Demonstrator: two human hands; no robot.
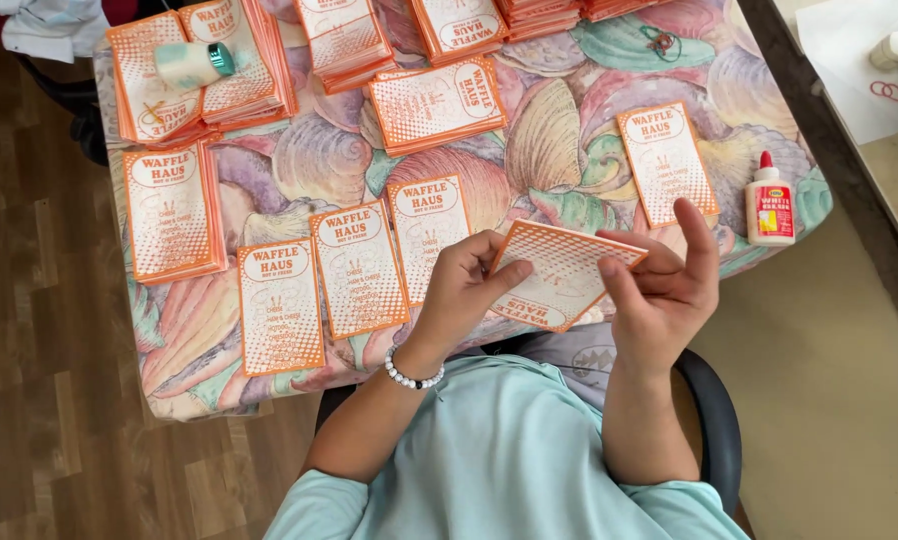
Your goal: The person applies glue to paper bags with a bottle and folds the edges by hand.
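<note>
STEP: I have 1 orange-and-white paper sleeve (559,275) held above the tabletop (559,150) edge | GRIP: left hand (466,285) and right hand (664,290) each pinch it | NEXT: probably folding or gluing; glue bottle (770,203) stands just right.

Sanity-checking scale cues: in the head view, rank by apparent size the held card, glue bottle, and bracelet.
1. Held card, in both hands, largest, though nearer the camera.
2. Glue bottle.
3. Bracelet, only partly visible, so unsure.
</note>
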